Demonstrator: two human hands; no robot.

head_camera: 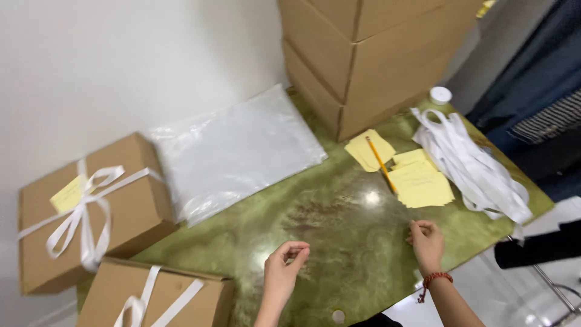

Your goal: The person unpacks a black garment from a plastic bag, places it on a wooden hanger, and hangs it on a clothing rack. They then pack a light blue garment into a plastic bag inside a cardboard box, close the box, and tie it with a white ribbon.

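My left hand (284,266) hovers over the green marbled table (339,242), fingers loosely curled with nothing in them. My right hand (426,242), with a red bead bracelet at the wrist, is curled the same way and holds nothing; it is just below a pile of yellow sticky notes (420,181). A yellow pencil (381,163) lies across the notes. White ribbon strips (472,163) are heaped to the right of the notes.
Two brown boxes tied with white ribbon sit at left (91,212) and bottom left (151,297). A clear plastic bag (236,151) lies at the back. Stacked cardboard cartons (369,54) stand behind. A white jar lid (440,95) is near them. Dark clothing hangs at right.
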